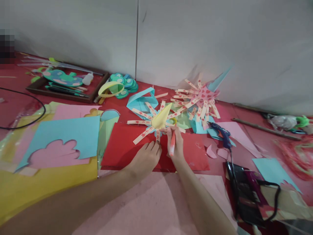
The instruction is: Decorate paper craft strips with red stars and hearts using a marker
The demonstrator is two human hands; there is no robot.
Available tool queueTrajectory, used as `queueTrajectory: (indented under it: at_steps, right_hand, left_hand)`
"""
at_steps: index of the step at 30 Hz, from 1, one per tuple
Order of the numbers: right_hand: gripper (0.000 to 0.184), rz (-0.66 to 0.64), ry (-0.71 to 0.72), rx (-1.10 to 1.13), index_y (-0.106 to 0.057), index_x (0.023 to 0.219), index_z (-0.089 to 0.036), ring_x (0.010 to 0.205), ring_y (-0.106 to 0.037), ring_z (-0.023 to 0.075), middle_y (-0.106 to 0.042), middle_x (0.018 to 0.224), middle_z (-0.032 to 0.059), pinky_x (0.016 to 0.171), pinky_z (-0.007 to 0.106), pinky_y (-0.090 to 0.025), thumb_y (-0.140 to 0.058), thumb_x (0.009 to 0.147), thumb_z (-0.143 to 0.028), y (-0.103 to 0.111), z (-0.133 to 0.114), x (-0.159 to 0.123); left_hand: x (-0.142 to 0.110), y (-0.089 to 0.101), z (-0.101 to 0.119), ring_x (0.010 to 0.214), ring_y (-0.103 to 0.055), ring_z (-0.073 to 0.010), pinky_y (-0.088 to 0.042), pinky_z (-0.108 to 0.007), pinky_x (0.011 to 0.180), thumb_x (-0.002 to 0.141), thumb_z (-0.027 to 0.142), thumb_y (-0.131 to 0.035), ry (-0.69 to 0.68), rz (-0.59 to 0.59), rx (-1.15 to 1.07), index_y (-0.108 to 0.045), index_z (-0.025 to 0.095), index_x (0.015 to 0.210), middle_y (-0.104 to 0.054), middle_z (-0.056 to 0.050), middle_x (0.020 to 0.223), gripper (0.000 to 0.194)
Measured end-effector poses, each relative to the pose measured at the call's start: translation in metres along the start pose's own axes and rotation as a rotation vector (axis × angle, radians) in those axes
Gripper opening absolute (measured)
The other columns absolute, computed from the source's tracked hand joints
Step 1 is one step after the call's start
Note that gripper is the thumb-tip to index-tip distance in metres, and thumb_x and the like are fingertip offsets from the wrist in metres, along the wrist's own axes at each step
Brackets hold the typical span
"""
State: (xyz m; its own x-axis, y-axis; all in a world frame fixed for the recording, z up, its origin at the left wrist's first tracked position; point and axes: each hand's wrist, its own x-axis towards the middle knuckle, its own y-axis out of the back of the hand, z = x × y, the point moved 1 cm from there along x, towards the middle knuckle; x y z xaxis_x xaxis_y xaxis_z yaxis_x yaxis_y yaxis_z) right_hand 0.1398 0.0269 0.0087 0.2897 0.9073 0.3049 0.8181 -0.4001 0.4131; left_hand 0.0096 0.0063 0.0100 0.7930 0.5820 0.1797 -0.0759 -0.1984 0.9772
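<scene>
A paper flower shape (pixel 154 114) with a yellow paper cone (pixel 161 118) at its centre lies on a red sheet. Cream strips with red letters and stars spread out around it. With its fingers bent and close together, my left hand (pixel 148 156) holds the end of the strip (pixel 157 134) that points towards me. My right hand (pixel 178 146) is closed around an orange-red marker (pixel 172 143) in a writing grip. Its fingers are beside the same strip; the marker's tip is hard to make out.
Behind stands a pink, heart-patterned paper piece (pixel 204 96) with a blue cone. A glue gun (pixel 221 132) and phone (pixel 244 192) lie right, with a cord between. Coloured sheets (pixel 66 133) lie left, below a brown tray (pixel 91 94). A wall (pixel 195 39) closes the back.
</scene>
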Motion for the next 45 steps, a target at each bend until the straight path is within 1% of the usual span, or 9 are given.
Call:
queueTrajectory:
  at_steps: [3,6,9,13,16,23,27,34,45]
  right_hand:
    - [0.016,-0.065,0.023,-0.051,-0.047,0.084,-0.021,0.082,-0.062,0.0149,-0.067,0.084,0.0030,0.075,0.029,-0.046,-0.039,0.089,-0.034,-0.001,0.001,0.000]
    - [0.015,-0.092,0.024,-0.080,-0.047,0.086,-0.022,0.080,-0.061,0.0146,-0.066,0.086,0.0032,0.072,0.027,-0.046,-0.039,0.089,-0.033,-0.002,0.003,0.000]
    - [0.015,-0.101,0.029,-0.107,-0.048,0.087,-0.022,0.080,-0.060,0.0149,-0.065,0.087,0.0035,0.073,0.028,-0.044,-0.038,0.089,-0.033,-0.003,0.006,-0.001]
    - [0.018,-0.129,0.015,-0.125,-0.048,0.088,-0.021,0.080,-0.058,0.0166,-0.063,0.085,0.0041,0.073,0.030,-0.043,-0.038,0.089,-0.035,-0.003,0.008,-0.001]
    - [0.018,-0.152,0.015,-0.128,-0.048,0.087,-0.021,0.080,-0.058,0.0173,-0.062,0.086,0.0046,0.073,0.031,-0.044,-0.038,0.089,-0.036,-0.003,0.010,0.000]
    - [0.016,-0.144,0.019,-0.095,-0.049,0.088,-0.021,0.085,-0.060,0.0173,-0.064,0.093,0.0060,0.075,0.031,-0.045,-0.041,0.088,-0.036,-0.006,0.013,0.000]
    - [0.017,-0.145,0.022,-0.087,-0.050,0.088,-0.022,0.086,-0.061,0.0185,-0.065,0.093,0.0064,0.075,0.032,-0.046,-0.043,0.087,-0.037,-0.005,0.010,0.000]
    - [0.015,-0.151,0.020,-0.091,-0.049,0.087,-0.022,0.092,-0.060,0.0189,-0.065,0.096,0.0059,0.079,0.034,-0.045,-0.044,0.087,-0.036,-0.004,0.009,0.000]
    - [0.016,-0.140,0.013,-0.085,-0.049,0.090,-0.022,0.090,-0.059,0.0184,-0.064,0.096,0.0059,0.080,0.035,-0.045,-0.041,0.087,-0.035,-0.004,0.007,0.000]
  left_hand:
    - [0.000,0.001,-0.001,0.093,-0.058,-0.0208,-0.047,-0.032,0.076,0.082,0.007,-0.039,0.000,-0.016,-0.013,-0.052,0.005,0.110,-0.061,-0.015,0.108,0.031]
    - [-0.001,0.000,-0.001,0.093,-0.058,-0.0207,-0.047,-0.031,0.077,0.082,0.009,-0.041,0.010,0.027,0.001,-0.052,0.005,0.110,-0.061,-0.014,0.107,0.031]
    - [-0.001,-0.001,0.000,0.091,-0.058,-0.0204,-0.048,-0.031,0.077,0.082,0.010,-0.040,0.027,0.072,0.017,-0.051,0.005,0.111,-0.061,-0.014,0.107,0.031]
    - [-0.002,-0.002,0.001,0.090,-0.057,-0.0202,-0.047,-0.032,0.078,0.083,0.009,-0.038,0.030,0.078,0.006,-0.051,0.005,0.109,-0.059,-0.015,0.108,0.030]
    - [-0.002,-0.002,0.000,0.088,-0.058,-0.0200,-0.047,-0.032,0.077,0.083,0.009,-0.038,0.027,0.078,-0.015,-0.052,0.005,0.107,-0.060,-0.014,0.103,0.028]
    - [-0.002,0.000,0.000,0.078,-0.057,-0.0181,-0.046,-0.030,0.068,0.082,0.010,-0.040,0.014,0.101,-0.031,-0.053,0.007,0.106,-0.062,-0.010,0.093,0.027]
    - [-0.002,0.001,0.000,0.080,-0.057,-0.0185,-0.046,-0.030,0.069,0.081,0.007,-0.041,0.003,0.080,-0.047,-0.053,0.007,0.107,-0.061,-0.011,0.094,0.028]
    - [-0.002,0.000,0.000,0.081,-0.057,-0.0191,-0.047,-0.031,0.069,0.081,0.008,-0.041,-0.024,0.094,-0.060,-0.053,0.006,0.107,-0.061,-0.011,0.093,0.029]
    - [-0.003,-0.001,0.000,0.083,-0.057,-0.0190,-0.048,-0.031,0.071,0.081,0.006,-0.039,-0.033,0.083,-0.078,-0.054,0.008,0.103,-0.060,-0.011,0.095,0.027]
